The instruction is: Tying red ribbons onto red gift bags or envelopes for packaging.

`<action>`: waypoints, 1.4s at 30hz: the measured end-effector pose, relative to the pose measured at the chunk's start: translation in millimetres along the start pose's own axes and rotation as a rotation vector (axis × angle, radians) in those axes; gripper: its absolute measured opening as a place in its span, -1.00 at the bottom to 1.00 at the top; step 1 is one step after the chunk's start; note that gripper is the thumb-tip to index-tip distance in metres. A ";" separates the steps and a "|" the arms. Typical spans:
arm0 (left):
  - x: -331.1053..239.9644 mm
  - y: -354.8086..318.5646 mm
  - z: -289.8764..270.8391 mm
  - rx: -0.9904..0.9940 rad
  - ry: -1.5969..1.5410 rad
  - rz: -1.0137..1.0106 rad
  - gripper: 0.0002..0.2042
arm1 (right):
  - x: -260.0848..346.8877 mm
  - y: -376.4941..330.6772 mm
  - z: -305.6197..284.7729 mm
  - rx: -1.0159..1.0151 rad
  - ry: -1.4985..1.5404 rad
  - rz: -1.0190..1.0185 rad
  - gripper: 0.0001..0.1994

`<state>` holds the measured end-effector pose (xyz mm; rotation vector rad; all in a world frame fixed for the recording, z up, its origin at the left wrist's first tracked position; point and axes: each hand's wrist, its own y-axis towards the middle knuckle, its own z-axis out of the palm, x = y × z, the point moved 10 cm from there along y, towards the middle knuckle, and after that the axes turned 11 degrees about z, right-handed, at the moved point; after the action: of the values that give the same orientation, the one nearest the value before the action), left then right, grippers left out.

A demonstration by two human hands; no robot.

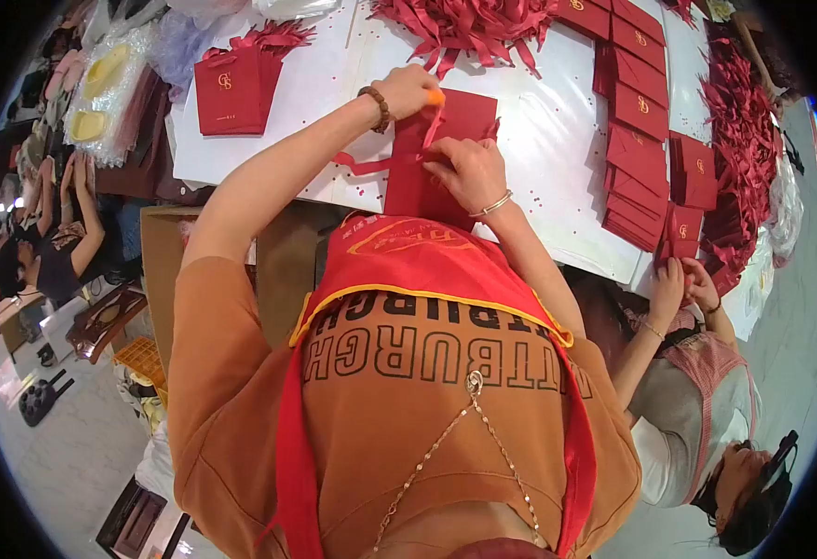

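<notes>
A dark red paper bag (472,110) lies flat on the white table in front of me, close to the table's near edge. Over its upper part, my left hand (407,93) pinches a red ribbon (435,129), and one of its fingertips wears an orange cover. Lower down on the bag, my right hand (474,174) has its fingers closed at the same ribbon, where the ends come together. One ribbon tail stretches out past the bag's left edge. The exact grip of the right fingertips is partly hidden.
Loose red ribbons (474,26) are heaped beyond the bag. Finished-looking red bags stand in a stack (227,93) at left and in rows (637,154) at right. On the right, a co-worker's hands (679,284) handle a small red bag. An open cardboard box (171,256) stands below the table edge.
</notes>
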<state>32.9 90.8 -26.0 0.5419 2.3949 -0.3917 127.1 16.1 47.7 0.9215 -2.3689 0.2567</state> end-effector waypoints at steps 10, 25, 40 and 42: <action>-25.4 -103.5 25.2 -0.200 -0.556 -0.216 -0.38 | -24.9 9.4 3.7 -0.055 0.042 0.099 -0.75; -36.7 -197.5 -77.3 -0.766 -1.433 0.186 -0.51 | -57.5 22.9 23.4 0.124 0.074 0.310 -0.69; -86.0 -47.2 -4.9 -0.224 0.333 0.018 -0.86 | -44.0 18.1 -1.1 -0.077 0.008 0.092 -0.71; -81.4 -47.6 5.0 -0.218 0.348 0.020 -0.86 | -28.1 4.4 -29.0 -0.191 -0.162 -0.001 -0.71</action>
<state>70.6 24.5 29.6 0.5705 2.7178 -0.0233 153.8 45.8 55.2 0.8808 -2.4886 -0.0470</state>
